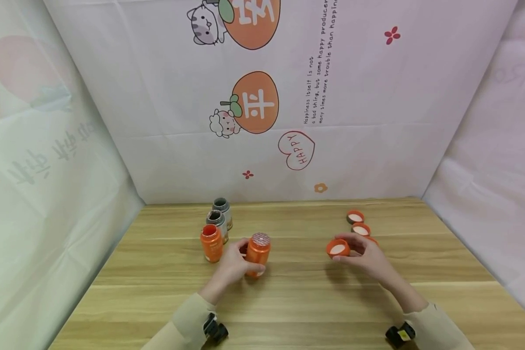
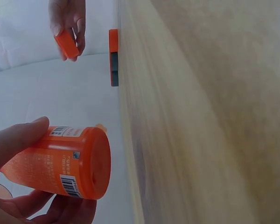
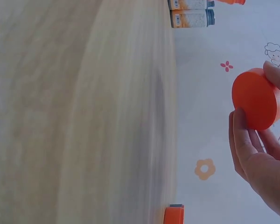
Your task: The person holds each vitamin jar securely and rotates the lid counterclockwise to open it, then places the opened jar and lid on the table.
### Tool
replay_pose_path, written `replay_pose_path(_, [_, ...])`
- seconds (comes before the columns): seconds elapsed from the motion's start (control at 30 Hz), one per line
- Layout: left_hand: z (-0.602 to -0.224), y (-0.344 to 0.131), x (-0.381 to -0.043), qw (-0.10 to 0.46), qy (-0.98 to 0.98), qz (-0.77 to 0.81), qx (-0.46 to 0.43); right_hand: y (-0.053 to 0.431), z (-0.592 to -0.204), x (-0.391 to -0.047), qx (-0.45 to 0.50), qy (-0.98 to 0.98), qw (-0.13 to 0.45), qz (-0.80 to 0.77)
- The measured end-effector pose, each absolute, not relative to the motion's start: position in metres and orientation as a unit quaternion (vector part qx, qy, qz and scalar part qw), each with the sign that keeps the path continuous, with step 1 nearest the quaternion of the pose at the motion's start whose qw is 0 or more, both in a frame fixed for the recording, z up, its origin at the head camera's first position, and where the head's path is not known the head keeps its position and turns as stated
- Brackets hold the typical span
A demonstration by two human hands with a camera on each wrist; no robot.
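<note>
My left hand (image 1: 234, 265) grips an orange bottle (image 1: 258, 253) round its side, and a silvery seal covers the bottle's mouth. In the left wrist view the bottle's bottom and barcode labels show, held off the table. To the right, my right hand (image 1: 365, 255) pinches an orange lid (image 1: 338, 248) between thumb and fingers, its pale inner liner facing up towards the head camera. The right wrist view shows that lid's flat orange top (image 3: 255, 100). Bottle and lid are well apart, both above the table.
At the left stand an open orange bottle (image 1: 212, 244) and two grey-necked bottles, the nearer one (image 1: 218, 223) beside it. Lids lie liner-up at the right, among them a dark-sided one (image 1: 355, 217) and an orange one (image 1: 360, 229); another is partly hidden by my right hand. A printed white sheet (image 1: 354, 160) hangs behind the wooden table (image 1: 297, 301).
</note>
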State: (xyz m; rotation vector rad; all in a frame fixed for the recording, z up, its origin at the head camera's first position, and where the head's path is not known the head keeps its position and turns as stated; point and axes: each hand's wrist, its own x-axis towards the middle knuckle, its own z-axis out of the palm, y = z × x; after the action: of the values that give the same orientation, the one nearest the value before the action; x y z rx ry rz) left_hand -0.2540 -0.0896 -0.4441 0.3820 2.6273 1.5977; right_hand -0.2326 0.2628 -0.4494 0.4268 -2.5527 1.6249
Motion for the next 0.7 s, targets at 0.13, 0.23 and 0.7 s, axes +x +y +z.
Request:
replay_pose_path(0.13, [-0.445,-0.094,-0.254,0.015,0.856,0.503,0.119,0.265,-0.451,-0.232,0.139,-0.842,0.044,0.520])
replay_pose_path(0.23, [-0.444,-0.097,-0.254,0.014,0.864,0.492,0.111,0.266,-0.452,-0.232,0.148,-0.844,0.048,0.514])
replay_pose_path(0.7, [-0.446,-0.118,-0.252,0.000,0.873,0.476,0.106,0.276,-0.455,-0.226,0.139,-0.866,0.046,0.478])
